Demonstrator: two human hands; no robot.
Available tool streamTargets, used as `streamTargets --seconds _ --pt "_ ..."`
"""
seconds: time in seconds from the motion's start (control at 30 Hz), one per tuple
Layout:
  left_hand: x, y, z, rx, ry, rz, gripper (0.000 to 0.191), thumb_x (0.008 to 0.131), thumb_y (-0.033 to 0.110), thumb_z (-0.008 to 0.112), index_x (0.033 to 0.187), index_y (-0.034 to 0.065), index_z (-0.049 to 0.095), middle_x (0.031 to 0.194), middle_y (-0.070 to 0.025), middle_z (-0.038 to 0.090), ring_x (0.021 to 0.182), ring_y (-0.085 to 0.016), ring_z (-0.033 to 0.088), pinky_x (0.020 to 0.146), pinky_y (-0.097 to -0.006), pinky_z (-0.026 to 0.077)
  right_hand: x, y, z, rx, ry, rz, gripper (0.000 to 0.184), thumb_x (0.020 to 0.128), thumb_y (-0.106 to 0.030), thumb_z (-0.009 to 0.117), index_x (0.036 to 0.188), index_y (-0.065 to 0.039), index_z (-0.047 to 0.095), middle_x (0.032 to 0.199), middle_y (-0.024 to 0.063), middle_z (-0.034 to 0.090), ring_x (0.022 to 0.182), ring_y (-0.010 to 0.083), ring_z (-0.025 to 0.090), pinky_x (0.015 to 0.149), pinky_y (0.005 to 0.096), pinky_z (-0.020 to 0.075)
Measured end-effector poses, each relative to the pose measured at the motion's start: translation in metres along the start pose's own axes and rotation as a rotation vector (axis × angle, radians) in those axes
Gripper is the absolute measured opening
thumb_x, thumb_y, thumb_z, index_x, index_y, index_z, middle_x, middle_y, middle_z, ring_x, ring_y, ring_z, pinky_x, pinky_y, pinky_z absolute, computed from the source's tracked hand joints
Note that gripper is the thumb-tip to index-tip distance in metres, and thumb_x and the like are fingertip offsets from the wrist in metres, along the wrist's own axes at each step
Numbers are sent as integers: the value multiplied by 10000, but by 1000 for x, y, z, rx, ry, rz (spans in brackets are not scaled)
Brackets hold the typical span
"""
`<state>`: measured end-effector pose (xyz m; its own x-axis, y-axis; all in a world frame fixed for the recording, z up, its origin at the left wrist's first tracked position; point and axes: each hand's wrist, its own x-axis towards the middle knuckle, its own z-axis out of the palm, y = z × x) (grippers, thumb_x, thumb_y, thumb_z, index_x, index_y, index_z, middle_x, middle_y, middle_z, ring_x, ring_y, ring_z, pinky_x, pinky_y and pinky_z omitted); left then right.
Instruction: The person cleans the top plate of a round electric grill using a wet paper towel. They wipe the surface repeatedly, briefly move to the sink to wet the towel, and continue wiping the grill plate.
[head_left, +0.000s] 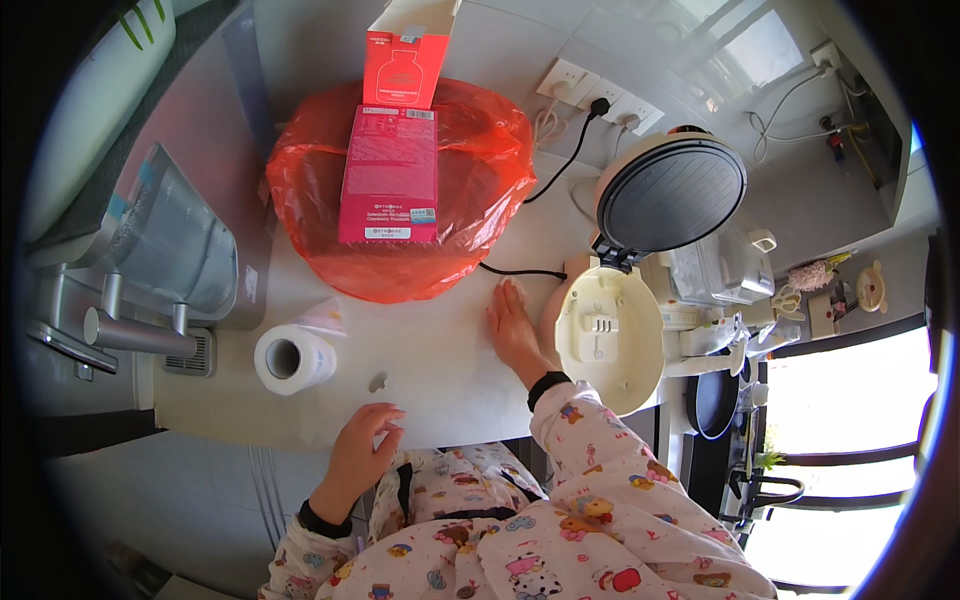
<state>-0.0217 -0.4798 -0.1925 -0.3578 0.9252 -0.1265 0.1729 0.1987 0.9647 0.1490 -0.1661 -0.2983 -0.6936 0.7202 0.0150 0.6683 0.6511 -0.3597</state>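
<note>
My left hand (362, 442) hangs by the counter's front edge, fingers loosely curled and apart, holding nothing. A small grey patch (378, 382) marks the countertop (442, 352) just beyond it. My right hand (514, 322) lies flat on the counter, beside an electric baking pan. Something pale shows at its fingertips, too hidden to name. The pan's cream lower shell (611, 337) is bare inside, and its lid with a dark ridged plate (671, 195) is raised on the hinge. To the left stands a paper towel roll (295, 360), its loose end trailing behind.
A red plastic bag (480, 217) sits at the back under a magenta box (390, 172) and an open red box (405, 67). A water dispenser (180, 247) stands left. Black cord (574, 154) runs from wall sockets (566, 79). Clear containers (720, 262) and a frying pan (712, 403) are right.
</note>
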Motion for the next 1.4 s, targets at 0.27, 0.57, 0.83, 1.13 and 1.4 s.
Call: streamTargets --seconds 0.27,0.57,0.83,1.13,1.4 --pt "-5 0 -9 -34 -25 -59 244 939 29 634 1182 19 665 1223 -139 624 945 -206 702 876 -327 565 -69 -9 -20 61 -104 -82 504 1045 -196 479 1484 40 407 1615 204 307 1485 387 308 1206 431 326" --pt "-15 -8 -6 -23 -43 -60 240 942 15 635 1180 13 661 1224 -136 624 951 -212 709 873 -325 570 -130 -43 -28 80 -180 -29 529 1014 -164 524 1520 -61 410 1632 137 309 1481 335 346 1164 417 399" --pt "-16 -12 -9 -4 -52 -32 227 943 6 636 1169 15 660 1212 -131 630 944 -218 713 862 -330 574 -167 -45 -22 43 -68 -212 338 975 -48 572 1299 -91 658 1412 92 602 1271 291 594 1047 371 516" --pt "-29 -17 -18 7 -7 -50 237 923 15 650 1159 25 660 1177 -131 641 925 -235 713 840 -325 576 -71 -38 -3 565 250 553 215 911 -62 680 1117 -71 740 1121 87 723 933 190 721 833 308 564" --pt "-39 -26 -11 -65 7 -62 240 920 0 642 1159 18 651 1177 -135 633 928 -230 711 846 -326 572 -76 -37 -21 548 -176 182 272 858 -7 690 1117 -72 742 1060 88 710 918 207 707 835 326 562"
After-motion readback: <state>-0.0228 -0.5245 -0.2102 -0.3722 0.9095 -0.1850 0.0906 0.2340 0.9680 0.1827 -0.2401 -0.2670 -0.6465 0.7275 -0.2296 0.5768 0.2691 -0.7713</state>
